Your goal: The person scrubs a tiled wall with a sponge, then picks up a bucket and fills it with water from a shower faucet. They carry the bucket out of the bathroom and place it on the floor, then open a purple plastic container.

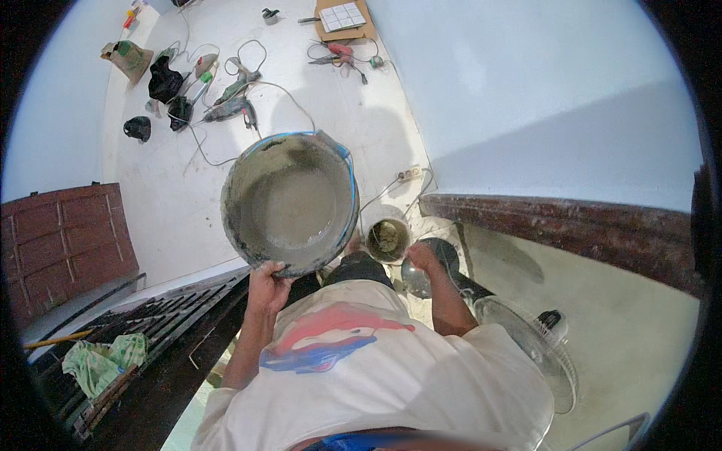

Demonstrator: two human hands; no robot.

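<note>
A large dark bucket [232,192] is in front of me, its mouth facing up toward me. Wet grey mix [293,207] lies in it, and a blue handle runs along its right rim. My left hand [269,284] is closed around the near rim, with part of the fingers hidden. Apart from the bucket, my right hand [423,258] is curled into a fist over the round dark base [440,252] of a fan; nothing shows in it. Beside that hand is a smaller bucket [374,252] with grey residue inside.
Power tools [229,110], cords and black bags [163,79] lie on the pale floor ahead. A tile [343,17] rests on cardboard farther off. The fan [526,334] stands at my right, below a dark wooden beam [556,229]. Dark slatted wood [162,323] is at my left.
</note>
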